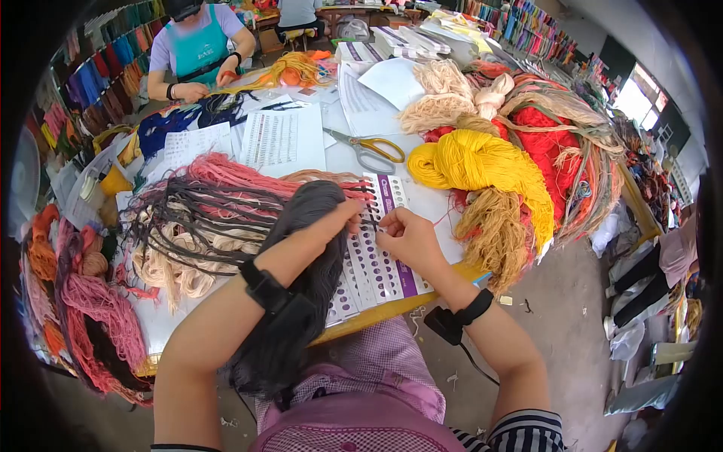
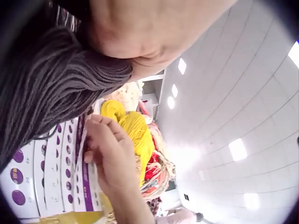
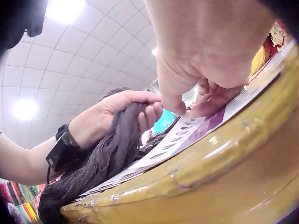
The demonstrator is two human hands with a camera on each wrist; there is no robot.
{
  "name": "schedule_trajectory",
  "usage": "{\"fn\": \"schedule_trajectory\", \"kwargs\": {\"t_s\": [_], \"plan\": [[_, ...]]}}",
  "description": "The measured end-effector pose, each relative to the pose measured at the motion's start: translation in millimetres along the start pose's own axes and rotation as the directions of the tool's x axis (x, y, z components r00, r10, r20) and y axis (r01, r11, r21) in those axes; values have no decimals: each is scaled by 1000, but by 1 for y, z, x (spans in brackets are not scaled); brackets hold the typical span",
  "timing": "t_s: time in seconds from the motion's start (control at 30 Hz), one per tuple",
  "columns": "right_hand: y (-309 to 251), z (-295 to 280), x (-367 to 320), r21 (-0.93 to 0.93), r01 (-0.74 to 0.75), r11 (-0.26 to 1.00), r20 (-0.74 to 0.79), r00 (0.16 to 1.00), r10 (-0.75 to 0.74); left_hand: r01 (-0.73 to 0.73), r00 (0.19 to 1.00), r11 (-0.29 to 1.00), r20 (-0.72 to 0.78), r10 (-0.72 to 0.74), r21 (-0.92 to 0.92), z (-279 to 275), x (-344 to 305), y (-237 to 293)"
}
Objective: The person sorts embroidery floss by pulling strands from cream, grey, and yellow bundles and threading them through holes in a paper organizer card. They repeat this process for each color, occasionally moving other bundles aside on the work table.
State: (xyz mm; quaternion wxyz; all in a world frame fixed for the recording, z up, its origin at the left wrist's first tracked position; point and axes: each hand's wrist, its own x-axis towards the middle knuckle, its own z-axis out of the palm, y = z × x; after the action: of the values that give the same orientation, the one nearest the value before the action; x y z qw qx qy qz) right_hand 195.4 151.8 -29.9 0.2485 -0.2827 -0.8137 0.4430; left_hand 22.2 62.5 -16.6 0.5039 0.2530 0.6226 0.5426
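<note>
A thick dark grey skein of thread (image 1: 322, 264) hangs over the table's front edge. My left hand (image 1: 343, 222) grips its strands, fingers curled round them in the right wrist view. Under both hands lie white cards with rows of holes (image 1: 365, 275) and a purple printed strip (image 1: 407, 280). My right hand (image 1: 414, 241) is bent over the card, thumb and forefinger pinching a dark thread end close by the holes. Pink and dark threads run along the card's far left edge. In the left wrist view, the skein (image 2: 60, 79) covers part of the cards.
Scissors (image 1: 369, 149) lie beyond the cards, near printed sheets (image 1: 282, 139). To the right are a yellow skein (image 1: 482, 162) and a tan bundle (image 1: 493, 226). Pink, dark and cream threads (image 1: 203, 226) spread on the left. Another person (image 1: 197, 56) works across the table.
</note>
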Motion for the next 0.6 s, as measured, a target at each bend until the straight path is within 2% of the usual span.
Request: {"fn": "schedule_trajectory", "kwargs": {"t_s": [0.07,0.1,0.17,0.23,0.3,0.33,0.4,0.43,0.5,0.53,0.57,0.6], "plan": [[1,0,1,29,-21,999,2,1000,21,13,1000,994,-5,-13,105,8,8,-10],[1,-1,0,55,-37,998,6,999,37,14,1000,994,-3,-14,110,8,10,-15],[3,-2,1,69,-31,997,8,999,31,-92,996,983,-1,93,161,5,9,-20],[3,-1,1,82,-23,996,13,1000,22,-71,997,988,38,67,138,4,10,-18],[3,-3,1,91,-56,994,46,998,52,-285,957,895,52,285,342,5,5,-13],[4,-3,2,93,-55,994,43,998,51,-287,957,894,55,286,345,8,-1,-6],[6,-3,2,47,-16,999,50,999,13,-274,956,757,81,282,594,14,-13,7],[6,-3,3,45,-8,999,49,999,6,-278,954,755,79,289,594,14,-12,7],[7,-3,2,54,14,998,43,999,-16,-381,898,427,219,382,820,13,-9,5],[8,-2,2,78,15,997,42,999,-19,-330,927,469,186,327,819,15,-8,6],[8,-2,2,74,24,997,34,999,-27,-339,922,463,191,337,819,15,-5,3],[7,-2,2,70,24,997,34,999,-26,-306,944,594,155,292,744,15,-1,-3]]}}
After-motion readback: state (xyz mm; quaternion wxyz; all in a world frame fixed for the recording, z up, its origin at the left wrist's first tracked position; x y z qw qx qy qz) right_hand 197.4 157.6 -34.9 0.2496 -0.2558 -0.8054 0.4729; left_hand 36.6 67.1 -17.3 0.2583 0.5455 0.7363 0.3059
